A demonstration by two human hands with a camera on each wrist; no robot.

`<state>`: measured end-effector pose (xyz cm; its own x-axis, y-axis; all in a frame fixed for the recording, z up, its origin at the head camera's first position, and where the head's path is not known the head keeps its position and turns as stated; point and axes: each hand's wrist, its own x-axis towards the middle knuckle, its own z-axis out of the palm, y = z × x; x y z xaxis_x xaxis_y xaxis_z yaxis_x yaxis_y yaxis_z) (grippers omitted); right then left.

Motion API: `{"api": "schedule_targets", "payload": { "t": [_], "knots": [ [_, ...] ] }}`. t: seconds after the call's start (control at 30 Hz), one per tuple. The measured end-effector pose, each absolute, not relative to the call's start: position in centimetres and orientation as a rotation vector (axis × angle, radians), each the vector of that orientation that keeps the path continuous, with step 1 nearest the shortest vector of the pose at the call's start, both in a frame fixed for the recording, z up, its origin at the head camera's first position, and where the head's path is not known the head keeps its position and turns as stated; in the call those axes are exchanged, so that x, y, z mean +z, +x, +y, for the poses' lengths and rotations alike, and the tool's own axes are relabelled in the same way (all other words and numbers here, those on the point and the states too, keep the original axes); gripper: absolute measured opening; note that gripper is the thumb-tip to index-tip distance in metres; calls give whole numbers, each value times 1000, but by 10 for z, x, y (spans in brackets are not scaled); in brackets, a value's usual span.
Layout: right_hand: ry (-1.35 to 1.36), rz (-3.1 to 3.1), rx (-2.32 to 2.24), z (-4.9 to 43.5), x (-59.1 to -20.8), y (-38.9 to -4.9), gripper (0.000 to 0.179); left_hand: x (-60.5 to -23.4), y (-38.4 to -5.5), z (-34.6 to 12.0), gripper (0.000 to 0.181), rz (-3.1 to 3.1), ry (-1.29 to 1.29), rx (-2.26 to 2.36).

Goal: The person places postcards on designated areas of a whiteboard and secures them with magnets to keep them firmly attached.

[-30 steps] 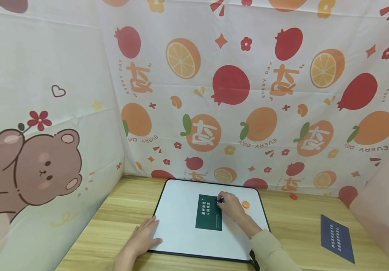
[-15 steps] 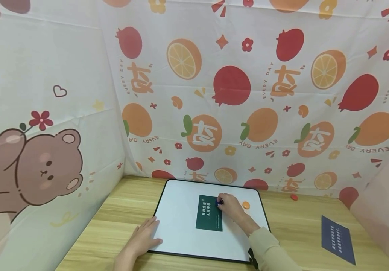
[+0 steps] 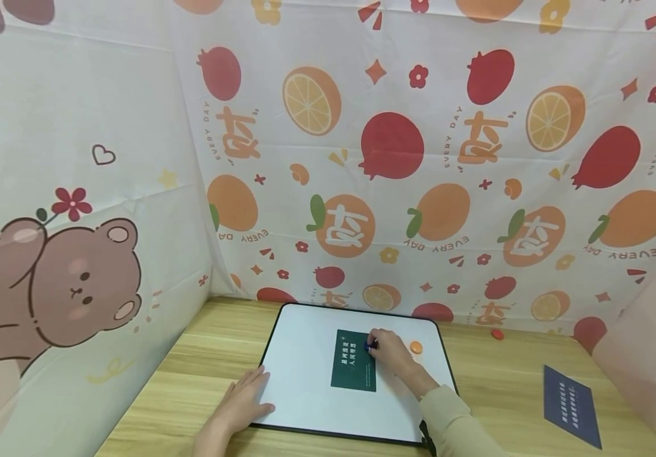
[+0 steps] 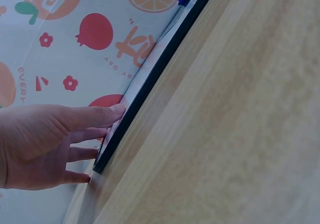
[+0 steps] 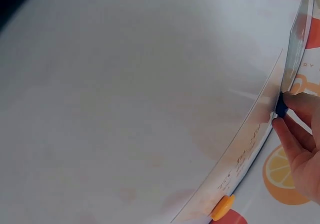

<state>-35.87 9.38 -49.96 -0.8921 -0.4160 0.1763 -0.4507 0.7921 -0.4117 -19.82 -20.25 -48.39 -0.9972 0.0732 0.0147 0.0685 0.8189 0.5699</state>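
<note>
A black-rimmed whiteboard (image 3: 302, 355) lies on the wooden table, with a green card (image 3: 353, 372) bearing white characters near its middle. My right hand (image 3: 393, 354) pinches a small blue magnet (image 5: 281, 105) between thumb and fingertips, at the green card's upper right edge. How far the magnet overlaps the card is hidden by the fingers. On the board's left edge near the front corner rests my left hand (image 3: 242, 403), fingers extended; in the left wrist view its thumb touches the black rim (image 4: 145, 96). A round orange magnet (image 3: 416, 347) sits beyond my right hand.
In the right wrist view, a pale card with handwriting-like characters (image 5: 240, 156) lies by the orange magnet. A red magnet (image 3: 497, 334) lies on the table at the back right, and a dark blue card (image 3: 572, 406) farther right. Printed cloth walls (image 3: 328, 152) stand behind and left.
My right hand and the blue magnet have shifted slightly nearer along the green card's right edge. The left hand stays on the board's edge. The view has moved a little.
</note>
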Motion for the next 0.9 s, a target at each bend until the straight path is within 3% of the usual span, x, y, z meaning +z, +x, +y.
{"api": "schedule_targets", "payload": {
  "t": [0.9],
  "knots": [
    [747, -2789, 702, 117, -486, -354, 4, -483, -197, -202, 60, 3002, 140, 933]
  ]
}}
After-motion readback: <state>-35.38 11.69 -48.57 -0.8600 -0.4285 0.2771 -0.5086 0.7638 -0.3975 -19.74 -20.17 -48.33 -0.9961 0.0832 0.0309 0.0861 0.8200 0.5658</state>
